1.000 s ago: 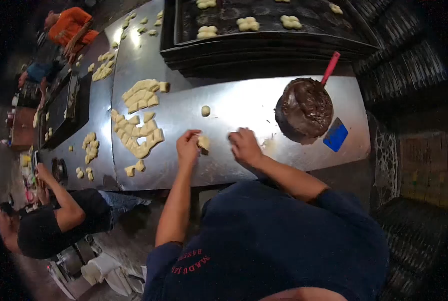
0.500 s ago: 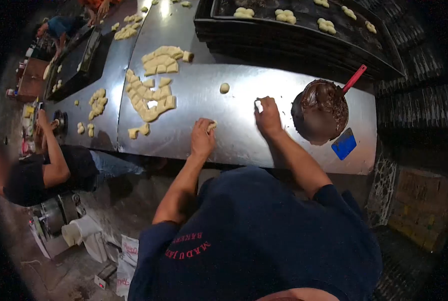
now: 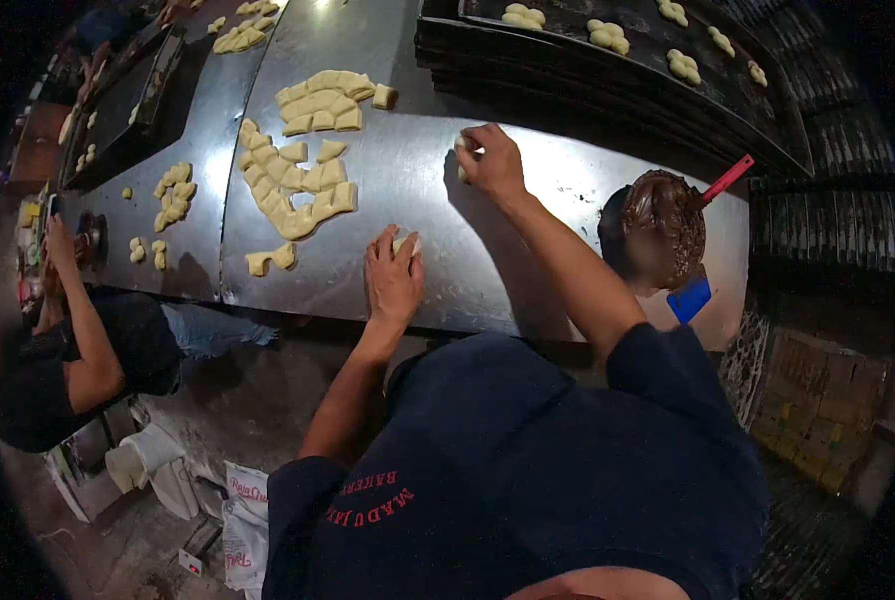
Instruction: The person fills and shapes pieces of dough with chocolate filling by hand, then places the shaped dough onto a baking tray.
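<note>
My left hand (image 3: 394, 278) is curled over a small dough piece (image 3: 405, 244) on the metal table (image 3: 437, 290), near its front edge. Farther back and to the right, my right hand (image 3: 489, 160) pinches a small pale dough ball (image 3: 462, 146) just above the table. Cut dough pieces (image 3: 297, 180) lie in rows left of my hands. A single square piece (image 3: 384, 97) sits at the end of the upper rows. At the right stands a bowl of chocolate filling (image 3: 664, 225) with a red-handled tool (image 3: 727, 178) in it.
Stacked black trays (image 3: 607, 75) with dough clusters on top stand at the back right. A blue scraper (image 3: 689, 299) lies by the bowl. At the left a co-worker (image 3: 87, 340) works beside more dough pieces (image 3: 174, 195) and another tray (image 3: 127, 110).
My right hand has moved back and left, from near the bowl to where the lone dough ball lay. My left hand stays low on the dough piece. The view has shifted slightly.
</note>
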